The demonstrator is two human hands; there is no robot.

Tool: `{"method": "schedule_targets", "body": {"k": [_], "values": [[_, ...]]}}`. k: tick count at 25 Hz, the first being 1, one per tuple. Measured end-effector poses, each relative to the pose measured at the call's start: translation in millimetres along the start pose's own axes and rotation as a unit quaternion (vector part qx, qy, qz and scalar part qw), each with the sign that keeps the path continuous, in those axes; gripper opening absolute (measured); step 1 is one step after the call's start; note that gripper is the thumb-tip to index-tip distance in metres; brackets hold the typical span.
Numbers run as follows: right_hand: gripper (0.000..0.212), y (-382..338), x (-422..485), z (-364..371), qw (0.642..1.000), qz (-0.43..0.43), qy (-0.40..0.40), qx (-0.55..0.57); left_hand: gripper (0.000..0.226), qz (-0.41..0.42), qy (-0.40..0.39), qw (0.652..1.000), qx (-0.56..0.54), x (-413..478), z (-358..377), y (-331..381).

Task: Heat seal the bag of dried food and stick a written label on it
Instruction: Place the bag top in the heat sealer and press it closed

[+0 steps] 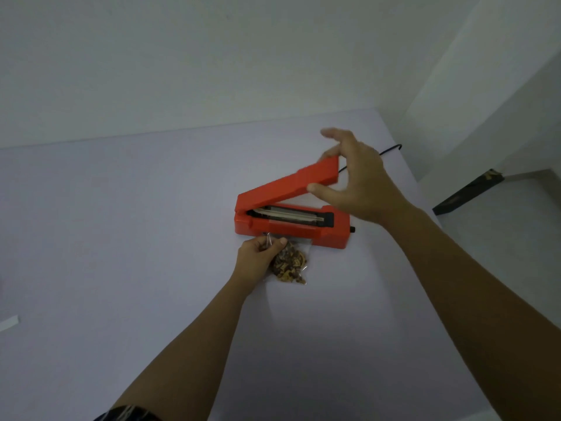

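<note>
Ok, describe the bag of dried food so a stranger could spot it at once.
On the pale lilac table sits a red-orange heat sealer with its lid raised. Just in front of its base, the left hand pinches the top of a small clear bag. It is the only thing filled with brown and yellow dried pieces.

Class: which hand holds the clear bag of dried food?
The left hand pinches the clear plastic bag; the right hand holds the red heat sealer's raised arm.

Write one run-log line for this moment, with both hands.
left hand pinches clear plastic bag of dried food | right hand holds raised lid of red plastic heat sealer | bag top at sealer front, not under lid
</note>
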State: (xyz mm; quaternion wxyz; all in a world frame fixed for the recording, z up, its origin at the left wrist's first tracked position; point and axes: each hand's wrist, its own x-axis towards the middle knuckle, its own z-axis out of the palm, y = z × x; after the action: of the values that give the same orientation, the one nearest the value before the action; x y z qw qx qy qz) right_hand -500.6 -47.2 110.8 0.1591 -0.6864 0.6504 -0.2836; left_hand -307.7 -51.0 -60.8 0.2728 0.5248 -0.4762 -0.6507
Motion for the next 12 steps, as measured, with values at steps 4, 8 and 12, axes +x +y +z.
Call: {"method": "schedule_targets", "body": {"k": [4, 8, 12], "values": [[0.085, -53.4, 42.2, 5.2, 0.998, -0.034, -0.001, 0.061, 0.028, -0.01, -0.006, 1.0, 0.004, 1.2, -1.0, 1.3], [0.09, -97.3, 67.8, 22.7, 0.99, -0.073, -0.059, 0.103, 0.027, -0.021, -0.004, 1.0, -0.002, 0.8, -0.9, 2.0], [0.074, -71.8, 60.5, 22.9, 0.977, -0.008, -0.078, 0.2, 0.024, -0.023, -0.007, 1.0, -0.001, -2.1, -1.1, 4.6]]}}
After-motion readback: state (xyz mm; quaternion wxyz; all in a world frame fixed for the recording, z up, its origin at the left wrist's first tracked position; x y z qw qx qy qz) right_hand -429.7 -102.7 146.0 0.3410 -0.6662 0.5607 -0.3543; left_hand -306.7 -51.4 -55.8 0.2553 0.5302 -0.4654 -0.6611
